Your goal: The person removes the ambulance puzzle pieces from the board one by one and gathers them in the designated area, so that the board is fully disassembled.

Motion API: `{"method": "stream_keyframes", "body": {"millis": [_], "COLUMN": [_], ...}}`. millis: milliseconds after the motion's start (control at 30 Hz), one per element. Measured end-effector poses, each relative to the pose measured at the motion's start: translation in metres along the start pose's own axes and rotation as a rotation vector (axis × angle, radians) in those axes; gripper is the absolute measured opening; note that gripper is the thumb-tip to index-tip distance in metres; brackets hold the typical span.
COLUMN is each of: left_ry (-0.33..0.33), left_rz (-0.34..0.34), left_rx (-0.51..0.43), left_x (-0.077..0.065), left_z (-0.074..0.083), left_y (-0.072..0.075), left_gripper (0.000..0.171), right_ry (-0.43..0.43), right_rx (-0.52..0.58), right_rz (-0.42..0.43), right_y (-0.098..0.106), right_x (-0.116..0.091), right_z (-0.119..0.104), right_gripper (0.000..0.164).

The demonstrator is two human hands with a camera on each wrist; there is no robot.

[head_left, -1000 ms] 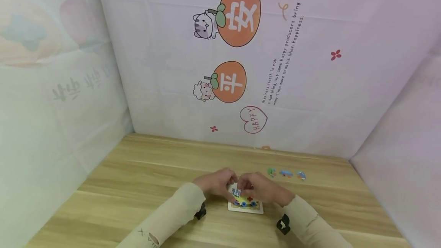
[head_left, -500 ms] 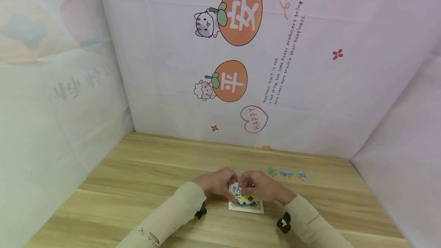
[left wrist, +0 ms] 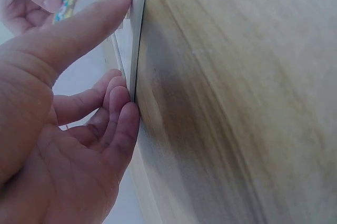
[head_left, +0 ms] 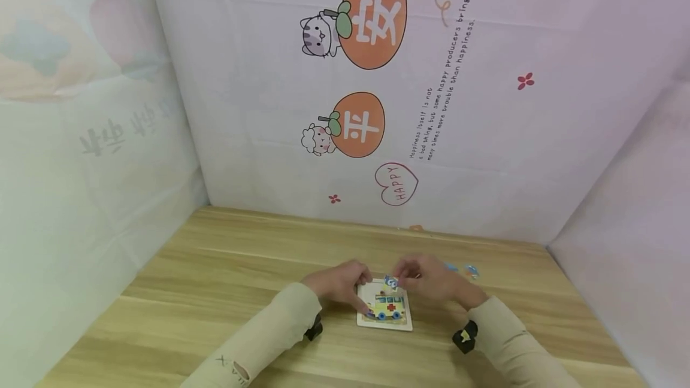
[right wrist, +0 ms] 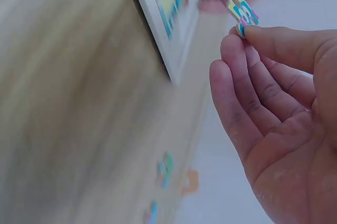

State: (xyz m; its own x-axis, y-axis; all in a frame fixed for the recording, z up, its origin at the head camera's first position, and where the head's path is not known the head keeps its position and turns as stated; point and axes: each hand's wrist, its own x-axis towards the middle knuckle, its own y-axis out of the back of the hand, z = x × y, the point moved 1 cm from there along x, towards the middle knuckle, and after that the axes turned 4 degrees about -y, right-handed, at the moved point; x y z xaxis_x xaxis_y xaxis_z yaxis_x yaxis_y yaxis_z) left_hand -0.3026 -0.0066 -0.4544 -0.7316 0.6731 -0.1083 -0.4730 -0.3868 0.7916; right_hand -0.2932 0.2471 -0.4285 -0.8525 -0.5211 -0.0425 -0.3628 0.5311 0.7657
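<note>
A white-rimmed puzzle board point(head_left: 385, 326) lies flat on the wooden table, with a yellow ambulance picture point(head_left: 396, 307) bearing a red cross in its near part. My left hand point(head_left: 339, 285) holds the board at its left side, the thumb on its front left and the fingers at the edge. Over the board's far part, my right hand point(head_left: 429, 278) pinches a small blue, white and yellow puzzle piece point(head_left: 390, 283) between thumb and forefinger. In the right wrist view that piece point(right wrist: 243, 9) is tilted and raised above the board point(right wrist: 175, 61).
Beyond my right hand lie loose puzzle pieces point(head_left: 472, 272), one partly hidden by the hand. In the right wrist view a green and blue piece point(right wrist: 167, 170) rests on the table. Printed white cloth point(head_left: 269, 106) walls the table at back and sides.
My right hand has lifted the puzzle piece off the board's upper left and moved it right and away. More of the board shows now. My left hand stays in place.
</note>
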Motion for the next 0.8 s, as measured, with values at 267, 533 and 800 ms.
{"method": "stream_keyframes", "body": {"millis": [267, 533, 800], "left_ry": [-0.001, -0.016, -0.02], "left_rz": [-0.005, -0.005, -0.001], "left_rx": [-0.009, 0.011, 0.011], "left_x": [-0.001, -0.003, -0.003], "left_z": [0.002, 0.002, 0.001], "left_y": [0.001, 0.001, 0.002], "left_gripper": [0.065, 0.064, 0.063], "right_ry": [-0.081, -0.16, -0.161], "right_rx": [-0.045, -0.06, -0.011], "right_rz": [0.056, 0.11, 0.104], "right_y": [0.034, 0.051, 0.053], "right_x": [-0.012, -0.019, -0.023], "right_z": [0.014, 0.034, 0.05], "right_gripper": [0.009, 0.013, 0.014]}}
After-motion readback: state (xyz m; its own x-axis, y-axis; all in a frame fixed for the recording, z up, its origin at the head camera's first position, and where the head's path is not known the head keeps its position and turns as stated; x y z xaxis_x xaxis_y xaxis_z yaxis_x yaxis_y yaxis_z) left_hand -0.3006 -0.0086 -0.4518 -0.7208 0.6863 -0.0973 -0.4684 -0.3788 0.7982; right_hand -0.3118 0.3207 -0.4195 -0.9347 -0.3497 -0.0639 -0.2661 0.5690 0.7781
